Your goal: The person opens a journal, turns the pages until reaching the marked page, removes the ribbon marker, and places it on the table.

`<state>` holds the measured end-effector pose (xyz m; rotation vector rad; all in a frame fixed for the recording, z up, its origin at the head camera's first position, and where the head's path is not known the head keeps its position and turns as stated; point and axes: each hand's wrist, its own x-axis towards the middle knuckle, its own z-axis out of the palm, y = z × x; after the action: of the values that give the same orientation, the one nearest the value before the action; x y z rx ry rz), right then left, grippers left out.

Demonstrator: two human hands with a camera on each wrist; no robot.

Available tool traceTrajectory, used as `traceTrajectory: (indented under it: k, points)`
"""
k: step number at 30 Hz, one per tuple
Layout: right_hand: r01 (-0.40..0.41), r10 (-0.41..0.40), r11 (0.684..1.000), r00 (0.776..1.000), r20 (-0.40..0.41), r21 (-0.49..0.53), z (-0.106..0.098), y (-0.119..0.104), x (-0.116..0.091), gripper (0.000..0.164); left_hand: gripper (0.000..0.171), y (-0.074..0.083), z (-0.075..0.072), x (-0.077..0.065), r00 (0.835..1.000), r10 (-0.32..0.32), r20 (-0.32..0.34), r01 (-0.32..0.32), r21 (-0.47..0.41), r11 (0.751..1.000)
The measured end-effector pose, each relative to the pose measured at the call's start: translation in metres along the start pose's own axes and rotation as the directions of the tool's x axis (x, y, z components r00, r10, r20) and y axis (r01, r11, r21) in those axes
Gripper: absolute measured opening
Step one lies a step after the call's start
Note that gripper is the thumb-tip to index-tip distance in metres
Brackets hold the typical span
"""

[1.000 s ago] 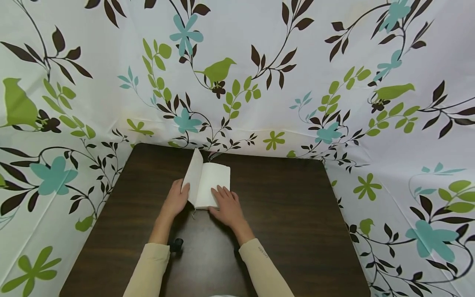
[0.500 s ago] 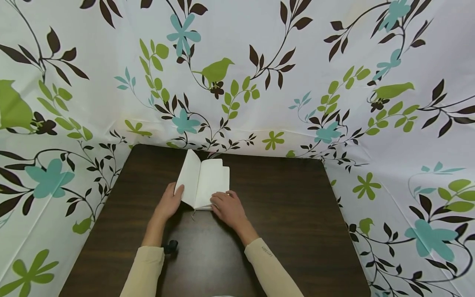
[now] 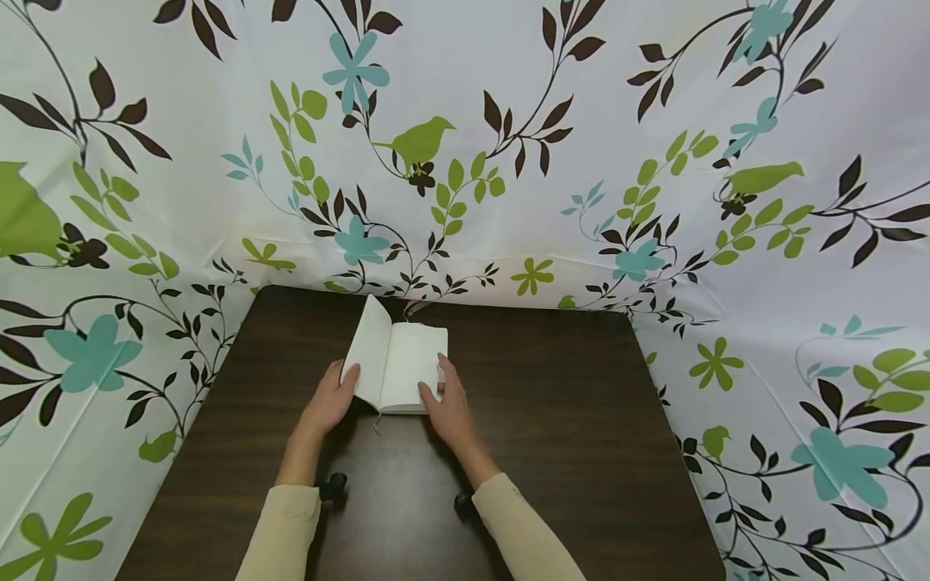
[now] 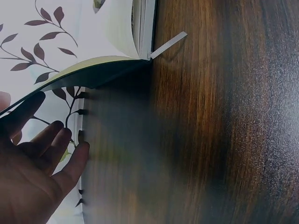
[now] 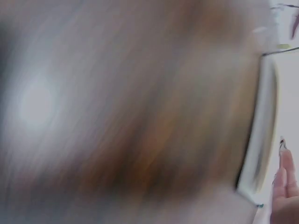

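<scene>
An open notebook [image 3: 407, 363] with blank white pages and a dark cover lies near the far side of the dark wooden table. Its left cover is raised at a slant. My left hand [image 3: 333, 395] pinches that cover at its outer edge, thumb on the page side and index finger on the dark outside; the other fingers [image 4: 58, 144] spread loosely below. At the right edge of the notebook is my right hand [image 3: 450, 403], thumb on the lower right page and fingers fairly straight along the edge. In the right wrist view the fingers [image 5: 282, 179] overlap the page.
A thin ribbon bookmark [image 4: 169, 44] sticks out from the bottom of the spine. The dark wooden table [image 3: 567, 452] spreads to both sides and toward me. Behind and beside it hangs a white cloth [image 3: 523, 194] printed with leaves, birds and flowers.
The left cover has swung further left with my left hand. My right hand has gone from bent fingers on a shifted page to straighter fingers at the right edge; the right pages now lie even.
</scene>
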<state>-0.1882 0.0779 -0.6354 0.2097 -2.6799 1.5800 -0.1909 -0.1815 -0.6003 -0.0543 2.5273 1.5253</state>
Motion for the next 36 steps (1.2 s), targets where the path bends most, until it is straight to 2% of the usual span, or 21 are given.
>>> traceTrajectory:
  k: [1,2,4,7,9,12,15,17,19,22,23,26,28,30,33,36]
  points:
    - [-0.076,0.077,0.99,0.997,0.003,0.12,0.002,-0.003,0.001,0.072,0.072,0.0,0.0,0.0,1.0,0.002,0.0,-0.002,-0.002,1.0]
    - [-0.143,0.146,0.964,0.989,0.007,0.224,0.003,-0.006,0.002,0.073,0.072,-0.001,-0.001,0.0,1.0,0.002,-0.001,-0.002,-0.008,1.0]
    - [-0.245,0.259,0.892,0.966,0.016,0.38,0.006,-0.011,0.005,0.076,0.072,-0.002,-0.001,-0.001,1.0,-0.004,-0.005,0.004,-0.017,1.0]
    - [-0.335,0.37,0.772,0.928,0.048,0.54,0.009,-0.016,0.008,0.079,0.073,-0.003,-0.001,-0.001,1.0,-0.011,-0.008,0.011,-0.027,1.0]
    - [-0.366,0.405,0.726,0.912,0.068,0.583,0.009,-0.017,0.009,0.074,0.073,-0.004,0.0,0.0,1.0,-0.019,-0.013,0.019,-0.031,0.999]
    - [-0.394,0.41,0.693,0.904,0.12,0.604,0.01,-0.017,0.01,0.061,0.074,-0.006,0.0,-0.001,0.999,-0.029,-0.019,0.028,-0.032,0.999]
    - [-0.441,0.394,0.658,0.892,0.219,0.611,0.011,-0.019,0.011,0.058,0.078,-0.007,0.001,-0.003,0.999,-0.05,-0.014,0.049,-0.033,0.998]
    - [-0.469,0.362,0.637,0.883,0.299,0.612,0.014,-0.022,0.013,0.064,0.081,-0.007,0.001,-0.004,0.998,-0.067,-0.003,0.067,-0.033,0.997]
    - [-0.476,0.297,0.635,0.878,0.376,0.609,0.016,-0.026,0.013,0.072,0.086,-0.008,0.004,-0.005,0.996,-0.088,0.01,0.088,-0.048,0.995]
    - [-0.436,0.178,0.679,0.878,0.444,0.59,0.02,-0.033,0.013,0.083,0.093,-0.006,0.009,-0.008,0.994,-0.102,0.033,0.105,-0.077,0.992]
    - [-0.416,0.145,0.702,0.878,0.456,0.578,0.022,-0.036,0.013,0.084,0.095,-0.005,0.011,-0.009,0.994,-0.106,0.038,0.109,-0.087,0.99]
    - [-0.332,0.073,0.802,0.879,0.471,0.496,0.028,-0.042,0.011,0.079,0.097,-0.002,0.021,-0.012,0.996,-0.085,0.038,0.088,-0.106,0.99]
    - [-0.262,0.042,0.867,0.886,0.461,0.424,0.031,-0.045,0.01,0.074,0.095,-0.001,0.028,-0.013,0.998,-0.05,0.039,0.054,-0.106,0.993]
    - [-0.204,0.025,0.907,0.898,0.438,0.367,0.032,-0.047,0.009,0.07,0.092,0.001,0.035,-0.014,0.999,0.003,0.049,0.001,-0.089,0.996]
    - [-0.167,0.022,0.931,0.912,0.409,0.323,0.035,-0.048,0.007,0.067,0.09,0.001,0.042,-0.015,0.997,0.06,0.044,-0.057,-0.051,0.997]
    - [-0.144,0.004,0.942,0.907,0.421,0.303,0.04,-0.05,0.006,0.065,0.078,-0.002,0.039,-0.018,0.997,0.065,-0.031,-0.065,0.005,0.998]
